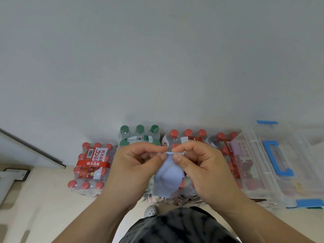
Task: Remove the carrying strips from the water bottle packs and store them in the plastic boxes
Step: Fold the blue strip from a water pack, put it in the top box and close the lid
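A pale blue carrying strip (168, 179) is held before the body, above the water bottle packs (91, 165). It is pinched at its upper edge between thumb and forefinger of both the left hand (135, 165) and the right hand (201, 165), the 2 pinches nearly touching and the other fingers curled. The strip hangs down from the fingers, its long axis running toward the person. The clear plastic box (301, 155) lies to the right, nearer the right hand, so a rightward carry is judged likely.
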